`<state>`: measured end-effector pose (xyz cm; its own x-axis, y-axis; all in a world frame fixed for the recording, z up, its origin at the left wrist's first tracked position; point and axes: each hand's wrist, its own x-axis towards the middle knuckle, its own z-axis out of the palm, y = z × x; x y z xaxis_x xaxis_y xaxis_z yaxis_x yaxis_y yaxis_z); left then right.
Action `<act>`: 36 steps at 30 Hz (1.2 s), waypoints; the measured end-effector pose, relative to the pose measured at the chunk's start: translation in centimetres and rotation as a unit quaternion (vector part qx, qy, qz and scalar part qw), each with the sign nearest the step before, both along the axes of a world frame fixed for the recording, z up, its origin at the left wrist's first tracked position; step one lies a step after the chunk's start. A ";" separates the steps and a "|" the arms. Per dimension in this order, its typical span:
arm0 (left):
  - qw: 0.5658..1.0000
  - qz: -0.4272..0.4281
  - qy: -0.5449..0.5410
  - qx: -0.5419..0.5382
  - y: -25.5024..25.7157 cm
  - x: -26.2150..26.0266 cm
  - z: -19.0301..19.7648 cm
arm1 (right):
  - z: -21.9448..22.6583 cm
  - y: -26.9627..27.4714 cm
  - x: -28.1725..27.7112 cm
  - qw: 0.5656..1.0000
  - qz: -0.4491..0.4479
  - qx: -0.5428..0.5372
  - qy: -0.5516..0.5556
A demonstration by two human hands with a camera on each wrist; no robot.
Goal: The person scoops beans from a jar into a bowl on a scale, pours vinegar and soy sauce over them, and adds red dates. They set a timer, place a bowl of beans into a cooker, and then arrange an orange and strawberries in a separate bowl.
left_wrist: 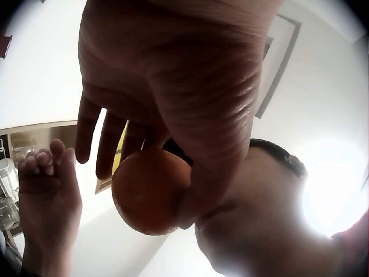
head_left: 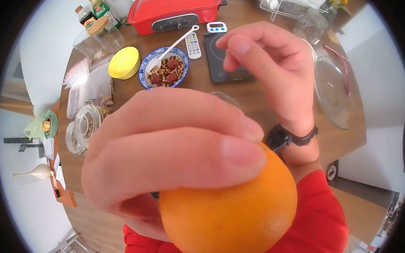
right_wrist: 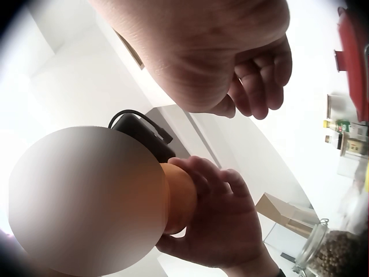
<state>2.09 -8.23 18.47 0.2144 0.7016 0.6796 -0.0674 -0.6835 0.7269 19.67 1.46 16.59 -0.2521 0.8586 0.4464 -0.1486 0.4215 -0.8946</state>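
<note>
An orange fruit [head_left: 231,208] fills the lower middle of the head view, very near the camera, gripped by my left hand [head_left: 166,147]. In the left wrist view the left hand [left_wrist: 173,75] has its thumb and fingers round the orange [left_wrist: 151,193]. The right wrist view shows the orange [right_wrist: 181,199] close to the person's face, in the left hand [right_wrist: 225,225]. My right hand [head_left: 271,66], wearing a black wristband, is raised over the table with loosely curled fingers and holds nothing; its palm side [right_wrist: 207,57] shows in the right wrist view.
On the table [head_left: 193,75] are a blue-rimmed bowl [head_left: 144,71] with a white spoon [head_left: 174,45], a yellow bowl [head_left: 124,63], a remote [head_left: 193,46], a black scale [head_left: 213,60], glass jars [head_left: 87,122], a red cooker [head_left: 171,9] and a glass lid [head_left: 335,93].
</note>
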 end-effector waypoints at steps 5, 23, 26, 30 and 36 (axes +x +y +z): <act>0.998 -0.031 0.059 -0.004 0.6 -1.6 0.8 | 0.1 -0.1 0.0 1.000 -0.012 0.003 -0.014; 0.992 0.045 -0.120 -0.014 6.6 -5.7 -3.6 | 0.6 0.5 1.5 0.997 0.051 -0.050 -0.001; 0.979 0.146 -0.091 -0.109 5.7 -4.6 -4.0 | 0.4 0.9 2.1 1.000 0.020 0.001 0.018; 0.953 0.261 0.044 -0.150 2.4 -5.3 -7.9 | 0.7 0.8 2.8 0.994 0.021 0.051 0.090; 0.896 0.354 0.170 -0.208 -1.4 -7.6 -13.9 | 0.8 1.0 3.1 0.993 0.026 0.050 0.105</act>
<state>-5.53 -9.62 4.62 -0.2399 0.9209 0.3074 0.5502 -0.1319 0.8245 22.79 2.47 17.43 -0.1884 0.7959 0.5754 -0.3512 0.4926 -0.7962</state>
